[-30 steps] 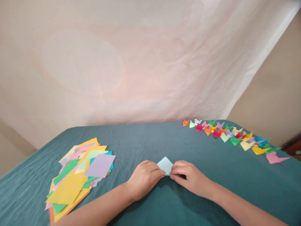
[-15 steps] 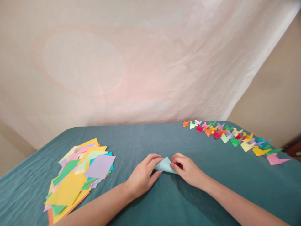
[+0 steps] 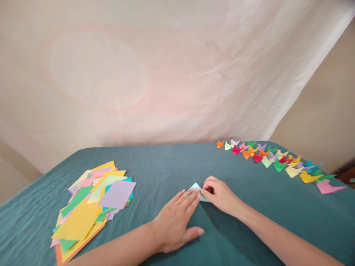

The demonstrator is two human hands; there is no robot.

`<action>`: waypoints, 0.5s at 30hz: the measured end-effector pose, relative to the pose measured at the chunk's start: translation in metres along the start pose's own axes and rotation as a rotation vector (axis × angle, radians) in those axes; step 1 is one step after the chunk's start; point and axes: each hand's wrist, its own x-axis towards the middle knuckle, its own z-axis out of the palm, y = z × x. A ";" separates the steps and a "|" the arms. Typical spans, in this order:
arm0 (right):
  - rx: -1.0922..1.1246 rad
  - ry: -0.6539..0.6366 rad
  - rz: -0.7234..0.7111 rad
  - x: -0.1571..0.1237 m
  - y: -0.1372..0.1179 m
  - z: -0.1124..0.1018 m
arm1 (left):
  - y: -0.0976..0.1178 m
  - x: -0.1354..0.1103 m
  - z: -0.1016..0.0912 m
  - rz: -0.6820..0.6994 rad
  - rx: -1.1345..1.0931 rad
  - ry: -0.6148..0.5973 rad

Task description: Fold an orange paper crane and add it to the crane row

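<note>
A light blue sheet of paper (image 3: 195, 186), folded into a triangle, lies on the teal cloth in front of me with its peak pointing away. My left hand (image 3: 179, 218) lies flat, fingers stretched over the paper's left part and thumb spread out to the side. At the right corner, my right hand (image 3: 217, 194) pinches the paper between thumb and fingers. Much of the paper is hidden beneath the left fingers.
Loose coloured paper sheets (image 3: 80, 218) are heaped on the left of the cloth-covered table (image 3: 155, 162). Several folded paper birds (image 3: 280, 166) stand in slanting rows at the right. A pale cloth (image 3: 172, 74) hangs behind the table.
My left hand has gone from gripping the paper's left corner to lying flat across it, with the thumb moved away. The right hand stays at the right corner.
</note>
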 end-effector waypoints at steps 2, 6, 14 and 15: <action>0.014 0.013 0.018 -0.002 0.002 0.001 | -0.001 0.000 0.000 0.001 -0.007 -0.006; 0.076 0.039 0.000 -0.008 0.001 0.003 | -0.001 0.001 -0.002 0.009 -0.016 -0.024; 0.060 0.002 -0.181 -0.015 -0.004 0.000 | -0.002 0.002 -0.001 -0.007 -0.011 -0.045; 0.049 -0.007 -0.189 -0.015 -0.004 -0.001 | -0.002 0.002 -0.001 -0.013 -0.012 -0.051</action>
